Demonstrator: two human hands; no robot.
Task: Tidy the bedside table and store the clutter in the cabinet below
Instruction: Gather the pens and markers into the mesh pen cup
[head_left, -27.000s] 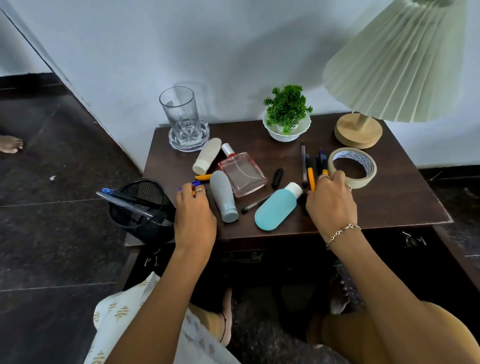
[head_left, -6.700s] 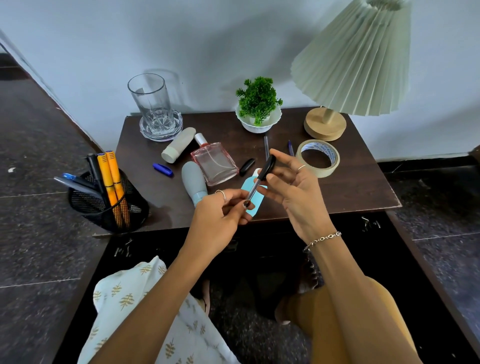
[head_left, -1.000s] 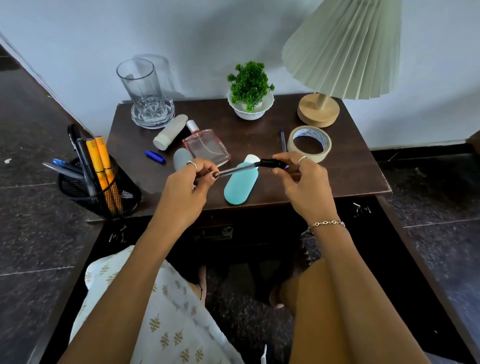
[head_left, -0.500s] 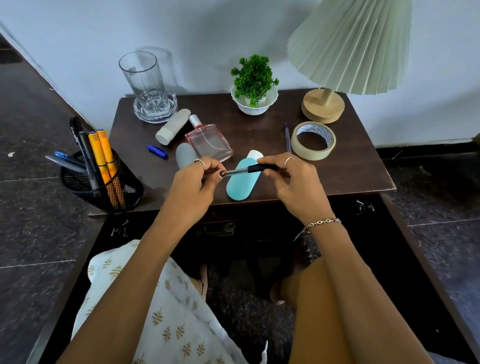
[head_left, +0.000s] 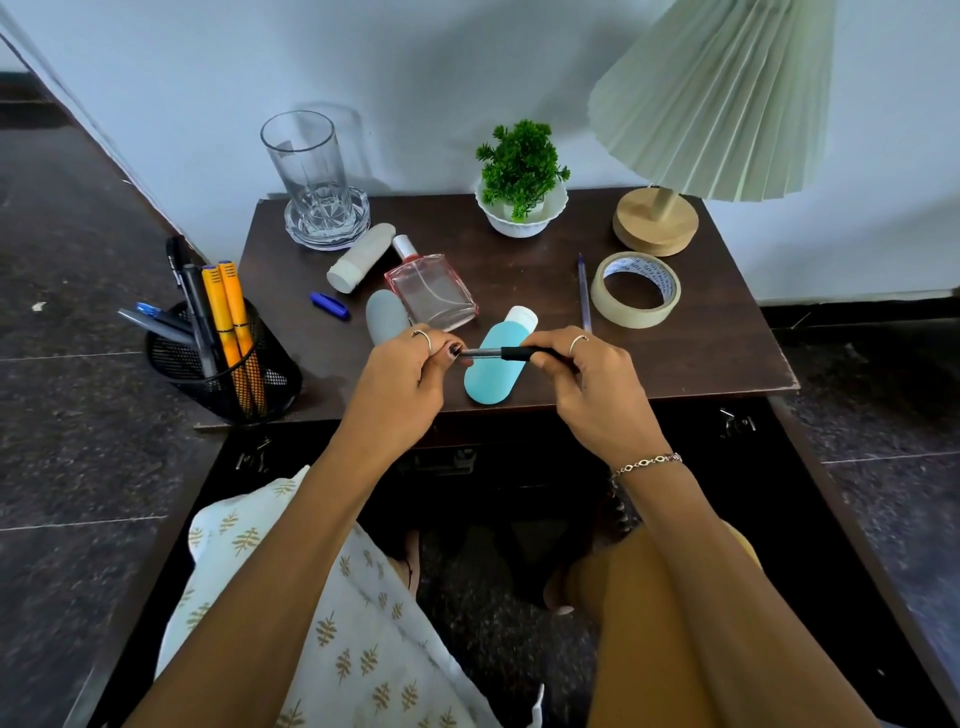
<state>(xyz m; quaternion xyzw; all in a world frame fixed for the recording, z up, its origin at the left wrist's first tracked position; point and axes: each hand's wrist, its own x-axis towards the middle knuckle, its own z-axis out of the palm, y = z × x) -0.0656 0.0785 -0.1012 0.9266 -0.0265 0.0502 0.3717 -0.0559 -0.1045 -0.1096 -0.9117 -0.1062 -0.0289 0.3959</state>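
Head view: both hands hold one pen (head_left: 511, 354) level just above the teal bottle (head_left: 493, 366), which lies at the bedside table's (head_left: 717, 358) near edge. Left hand (head_left: 402, 379) pinches the clear end, right hand (head_left: 597, 382) grips the black end. Beyond the teal bottle lie a perfume bottle (head_left: 431, 291) and tape roll (head_left: 636, 288); left of it stands a mesh pen holder (head_left: 226, 364).

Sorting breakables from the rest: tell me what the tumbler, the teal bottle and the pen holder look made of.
Tumbler: clear glass by the look, see-through with cut facets near the base. Teal bottle: likely plastic or silicone, opaque matte body with a white cap. Pen holder: black wire mesh, probably metal, since the pens show through it.
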